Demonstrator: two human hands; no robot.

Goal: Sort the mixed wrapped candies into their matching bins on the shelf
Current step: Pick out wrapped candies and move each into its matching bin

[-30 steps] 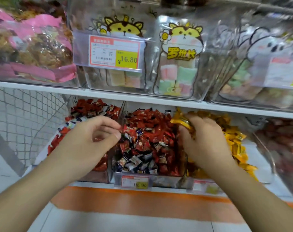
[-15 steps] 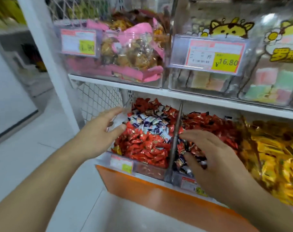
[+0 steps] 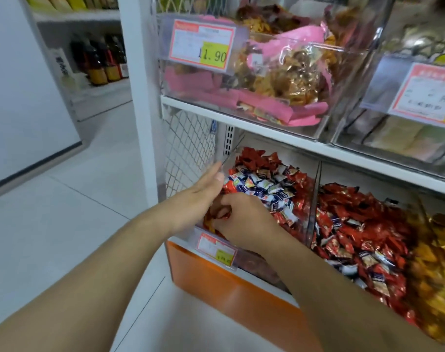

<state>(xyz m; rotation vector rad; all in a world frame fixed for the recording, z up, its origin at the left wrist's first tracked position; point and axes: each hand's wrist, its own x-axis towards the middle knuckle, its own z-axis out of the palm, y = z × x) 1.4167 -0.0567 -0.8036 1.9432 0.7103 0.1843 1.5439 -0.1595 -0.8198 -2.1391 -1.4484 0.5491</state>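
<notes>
Both hands now down in the leftmost clear bin [image 3: 217, 246] on the lower shelf, having shifted left from the middle and yellow bins a second ago. Right hand [image 3: 244, 219] crossed over, grip curled tight, pinching a red-wrapped candy [image 3: 222, 215] at the bin's front left corner. Left hand [image 3: 203, 191] flat, fingers straight, resting against the bin's left wall beside the pile; holding nothing visible. Reads as a pick in progress: a stray piece being lifted out, or one just delivered — cannot tell which.

Same bin: red wrappers with a heap of blue-and-white candies [image 3: 267, 189] on top, clearly still mixed. Past the clear divider [image 3: 314, 199], middle bin [image 3: 356, 240] mostly red with blue-and-white strays. Far right, yellow-wrapped candies [image 3: 440, 255]. Much sorting left.

In the way: crossed forearms crowd the left bin; front price tag [image 3: 216, 247] and wall limit reach. Above, upper shelf edge [image 3: 267, 132] and overhanging bin of pink-packaged snacks [image 3: 279, 80]. Farther left, bottles [image 3: 99, 62] on another shelf.
</notes>
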